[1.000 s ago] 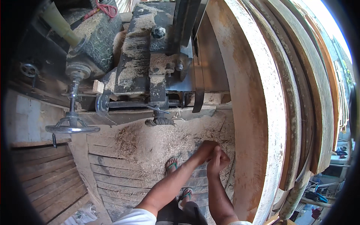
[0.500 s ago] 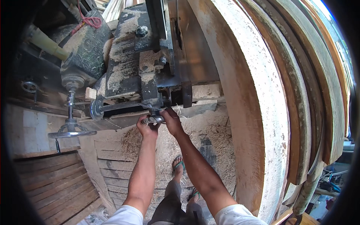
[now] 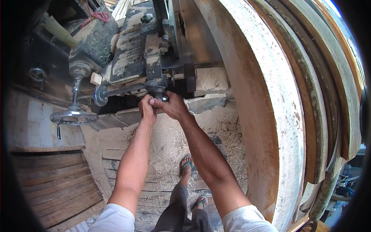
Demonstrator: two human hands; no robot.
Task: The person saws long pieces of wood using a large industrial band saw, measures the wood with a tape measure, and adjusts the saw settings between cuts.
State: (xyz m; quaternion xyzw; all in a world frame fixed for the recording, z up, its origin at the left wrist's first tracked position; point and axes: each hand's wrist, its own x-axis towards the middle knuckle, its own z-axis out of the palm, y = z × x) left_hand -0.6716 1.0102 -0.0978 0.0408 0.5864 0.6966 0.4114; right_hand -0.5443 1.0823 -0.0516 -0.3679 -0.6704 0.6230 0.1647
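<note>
My left hand (image 3: 148, 106) and my right hand (image 3: 172, 105) are closed on a dark metal handle with a shiny rounded part (image 3: 164, 98). It sits at the front lower end of a black fence bracket (image 3: 154, 65) on a sawdust-covered machine table (image 3: 127, 54); my fingers hide much of it. A round horizontal shaft (image 3: 123, 89) runs leftward from the bracket. Further left is a chrome handwheel (image 3: 73, 118) with a black crank.
A large pale plank (image 3: 262, 116) and a stack of rough boards (image 3: 320, 116) curve along the right. Sawdust and shavings (image 3: 162, 154) lie on the slatted floor around my sandalled feet (image 3: 187, 164). Wooden boards (image 3: 54, 181) are at lower left; red cord (image 3: 101, 16) hangs at upper left.
A second ago my hands were together low on the right, off the machine; they moved up-left onto the handle. Since half a second ago they have risen a little with the handle's position in view.
</note>
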